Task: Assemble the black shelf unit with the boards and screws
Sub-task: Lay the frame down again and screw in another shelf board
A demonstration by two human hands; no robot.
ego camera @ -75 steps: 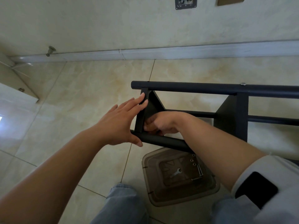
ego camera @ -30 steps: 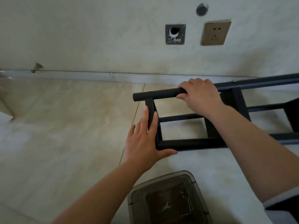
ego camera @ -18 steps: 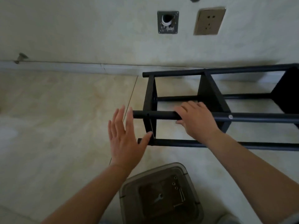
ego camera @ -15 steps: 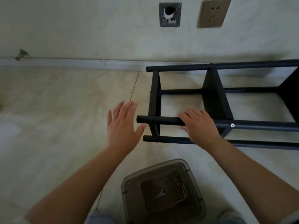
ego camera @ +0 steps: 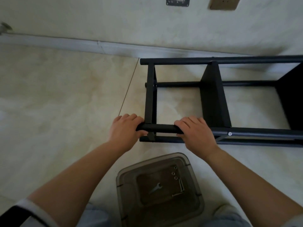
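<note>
The black shelf unit lies on its side on the tiled floor, its round tubes running left to right and black boards standing between them. My left hand grips the left end of the near upper tube. My right hand curls over the same tube a little to the right, beside a silver screw head. Loose screws and a small wrench lie in a translucent grey bin in front of my knees.
A wall with a white baseboard runs just behind the unit. A socket plate and a metal wall fitting sit high on the wall. Bare beige tiles stretch to the left.
The shelf unit has rolled over and settled closer to me. My left hand, open beside the frame before, now grips the tube's end. My right hand stays on the tube.
</note>
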